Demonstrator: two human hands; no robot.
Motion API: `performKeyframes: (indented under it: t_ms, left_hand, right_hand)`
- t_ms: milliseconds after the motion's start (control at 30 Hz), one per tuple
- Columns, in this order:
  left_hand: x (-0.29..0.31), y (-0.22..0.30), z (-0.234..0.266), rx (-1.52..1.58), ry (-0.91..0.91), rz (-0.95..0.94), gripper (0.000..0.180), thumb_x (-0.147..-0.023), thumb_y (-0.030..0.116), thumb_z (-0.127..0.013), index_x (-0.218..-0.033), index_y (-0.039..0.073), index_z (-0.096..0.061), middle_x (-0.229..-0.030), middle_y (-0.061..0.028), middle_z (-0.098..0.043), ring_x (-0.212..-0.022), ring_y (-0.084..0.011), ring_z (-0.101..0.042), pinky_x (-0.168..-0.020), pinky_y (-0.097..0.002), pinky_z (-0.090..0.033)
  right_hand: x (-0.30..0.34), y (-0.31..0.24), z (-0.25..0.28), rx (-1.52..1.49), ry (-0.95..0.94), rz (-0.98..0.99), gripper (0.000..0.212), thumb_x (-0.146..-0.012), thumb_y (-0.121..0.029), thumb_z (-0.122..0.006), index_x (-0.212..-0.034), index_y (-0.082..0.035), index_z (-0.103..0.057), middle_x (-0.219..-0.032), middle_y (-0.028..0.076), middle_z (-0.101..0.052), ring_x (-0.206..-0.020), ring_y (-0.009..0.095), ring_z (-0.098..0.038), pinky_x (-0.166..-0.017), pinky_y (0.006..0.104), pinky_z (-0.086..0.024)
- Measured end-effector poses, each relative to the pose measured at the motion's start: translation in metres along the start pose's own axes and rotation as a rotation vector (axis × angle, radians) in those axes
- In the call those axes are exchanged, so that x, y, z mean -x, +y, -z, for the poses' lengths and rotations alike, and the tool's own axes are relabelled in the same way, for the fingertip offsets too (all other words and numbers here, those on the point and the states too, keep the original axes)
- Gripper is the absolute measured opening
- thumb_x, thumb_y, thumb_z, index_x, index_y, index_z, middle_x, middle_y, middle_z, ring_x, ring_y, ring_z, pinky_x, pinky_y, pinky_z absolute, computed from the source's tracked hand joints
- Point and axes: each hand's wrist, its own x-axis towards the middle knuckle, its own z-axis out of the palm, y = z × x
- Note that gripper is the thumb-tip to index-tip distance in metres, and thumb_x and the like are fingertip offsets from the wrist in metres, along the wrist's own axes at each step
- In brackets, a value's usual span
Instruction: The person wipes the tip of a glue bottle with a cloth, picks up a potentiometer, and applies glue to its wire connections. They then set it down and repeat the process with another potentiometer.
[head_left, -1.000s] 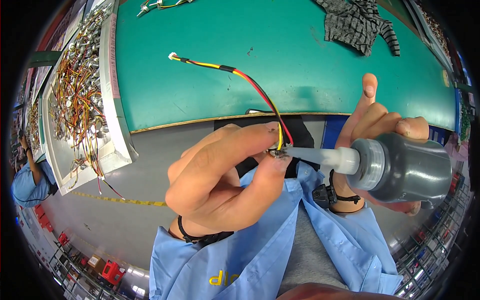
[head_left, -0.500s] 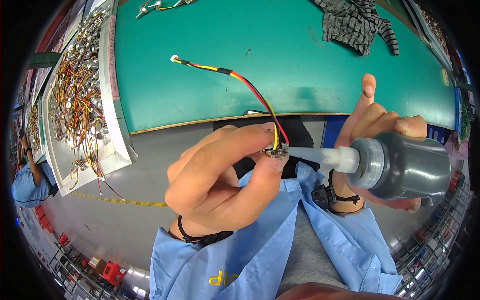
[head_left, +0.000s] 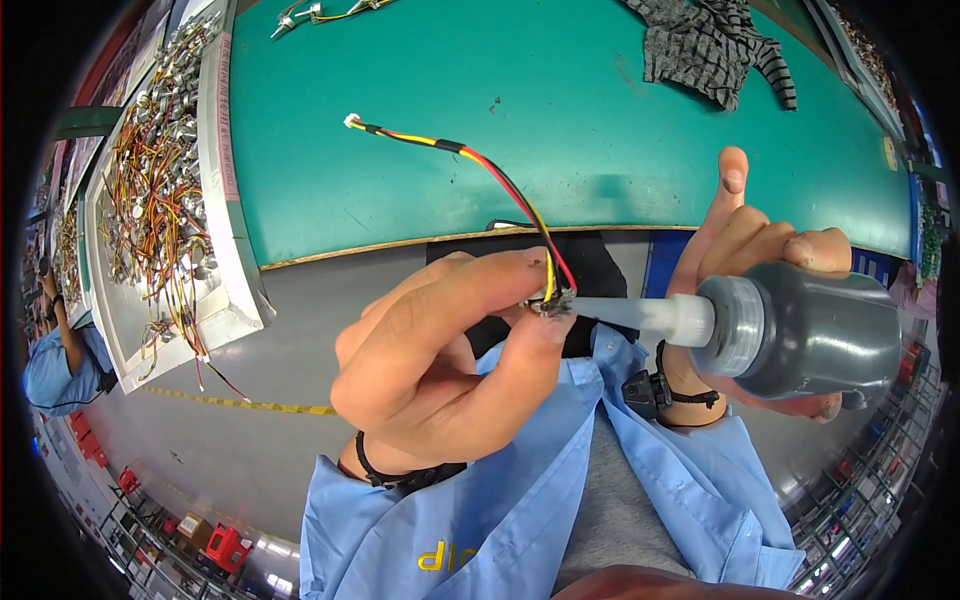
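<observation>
Between the thumb and forefinger of my left hand (head_left: 440, 360) is pinched a small wired potentiometer (head_left: 549, 302). Its red, black and yellow wires (head_left: 507, 178) arch up and away to the left, ending in a small white plug (head_left: 352, 121). My right hand (head_left: 745, 235) grips a squeeze bottle (head_left: 825, 335) of dark grey content, lying on its side, with the thumb stretched out. The bottle's tapered nozzle (head_left: 610, 311) points left, its tip at the soldered end of the potentiometer. The fingers partly hide the potentiometer's body.
A green-topped table (head_left: 400, 200) lies beyond my hands. At left, a white tray (head_left: 235, 285) holds a heap of wired potentiometers; a few more (head_left: 315, 12) lie at the table's far edge. A striped grey cloth (head_left: 700, 55) lies far right. Another person (head_left: 70, 365) is at far left.
The bottle in my right hand has shifted very slightly to the left, and the white plug has swayed a little. My left hand stays where it was.
</observation>
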Motion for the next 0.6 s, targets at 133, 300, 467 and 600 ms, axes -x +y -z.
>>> performKeyframes:
  t_ms: [133, 300, 467, 600]
  left_hand:
    - [0.0, 0.0, 0.0, 0.011, 0.006, -0.01, 0.027, -0.07, -0.011, -0.069, -0.096, -0.013, -0.062, -0.076, -0.0205, -0.067, -0.058, -0.0178, -0.062, -0.049, -0.0248, -0.047]
    - [0.0, 0.0, 0.0, 0.01, 0.005, -0.001, 0.027, -0.07, -0.011, -0.069, -0.096, -0.013, -0.061, -0.075, -0.0201, -0.067, -0.058, -0.0179, -0.062, -0.049, -0.025, -0.047]
    - [0.0, 0.006, 0.005, -0.04, -0.07, 0.011, 0.027, -0.074, -0.01, -0.066, -0.1, -0.012, -0.058, -0.083, -0.0219, -0.065, -0.059, -0.0195, -0.064, -0.051, -0.0271, -0.051]
    - [0.0, 0.005, 0.006, -0.091, -0.15, 0.018, 0.028, -0.078, -0.009, -0.064, -0.104, -0.01, -0.054, -0.092, -0.0241, -0.064, -0.061, -0.0208, -0.065, -0.053, -0.0291, -0.055]
  right_hand:
    - [0.0, -0.001, -0.001, -0.002, 0.011, -0.01, 0.078, -0.072, -0.075, -0.05, -0.104, -0.003, -0.051, -0.056, 0.0, -0.044, -0.048, 0.011, -0.037, -0.09, 0.0455, -0.022]
    - [0.0, 0.001, -0.002, -0.022, 0.041, 0.009, 0.079, -0.072, -0.075, -0.05, -0.104, -0.003, -0.051, -0.057, 0.0, -0.045, -0.048, 0.011, -0.037, -0.091, 0.0463, -0.022]
    - [0.001, 0.003, 0.009, -0.058, -0.014, -0.003, 0.079, -0.072, -0.075, -0.05, -0.104, -0.002, -0.051, -0.057, 0.001, -0.046, -0.048, 0.011, -0.038, -0.092, 0.0473, -0.021]
    - [0.001, 0.004, 0.011, -0.057, -0.032, 0.001, 0.08, -0.072, -0.075, -0.05, -0.104, -0.002, -0.051, -0.058, 0.001, -0.046, -0.048, 0.012, -0.038, -0.092, 0.0478, -0.021]
